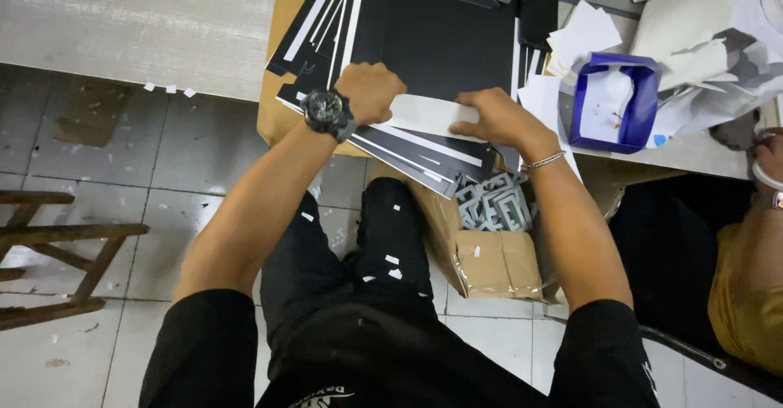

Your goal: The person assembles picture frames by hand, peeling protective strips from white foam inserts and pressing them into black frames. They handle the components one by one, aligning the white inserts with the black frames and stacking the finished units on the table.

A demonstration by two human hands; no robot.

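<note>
Fingers [466,127] of the right hand [499,119] curled down, pinching the right end of a white paper strip [428,117]. Left hand [371,90] pressed flat-ish over the strip's left end, fingers tucked together, so can't tell if actually gripping. Black wristwatch [328,110] on the left, thin bracelet [545,161] on the right. Strip lying across a fanned stack of black sheets [440,41] at the near edge of the desk [281,122]. Blue box [613,102] just right, amid loose white paper. Cardboard box of grey cutouts [493,204] down on the floor, by the knees.
</note>
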